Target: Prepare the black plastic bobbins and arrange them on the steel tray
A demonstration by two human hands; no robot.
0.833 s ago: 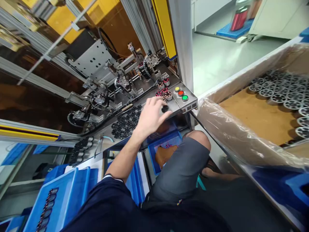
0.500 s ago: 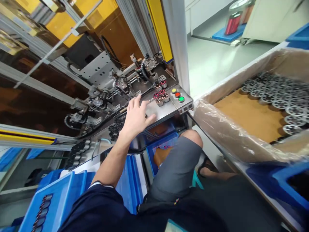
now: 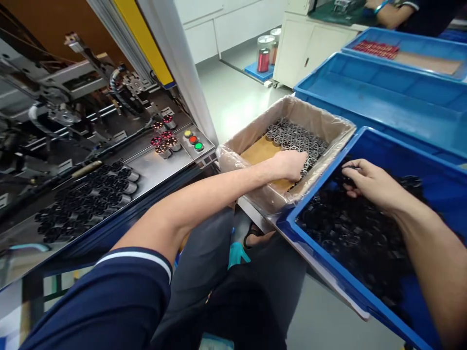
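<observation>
My left hand (image 3: 290,165) reaches into the bag-lined box (image 3: 237,158), its fingers closed at the near edge of the rows of ring-shaped metal stator cores (image 3: 297,138). The fingertips are partly hidden, and they appear to grip one core. Over the blue bin (image 3: 328,194), my right hand (image 3: 368,182) pinches a small black plastic part between thumb and fingers. Beneath that hand lies a loose heap of black plastic parts (image 3: 350,233).
On the machine's metal ledge sit cores with black parts (image 3: 87,199) and several copper-wound stators (image 3: 166,141). Beside these are yellow, red and green buttons (image 3: 193,139). Blue trays (image 3: 379,92) stand at the right, with a co-worker's arm (image 3: 394,14) behind them.
The view has swung right. My left hand has gone from above the machine ledge to the cores in the lined box. My right hand has come into view in the blue bin.
</observation>
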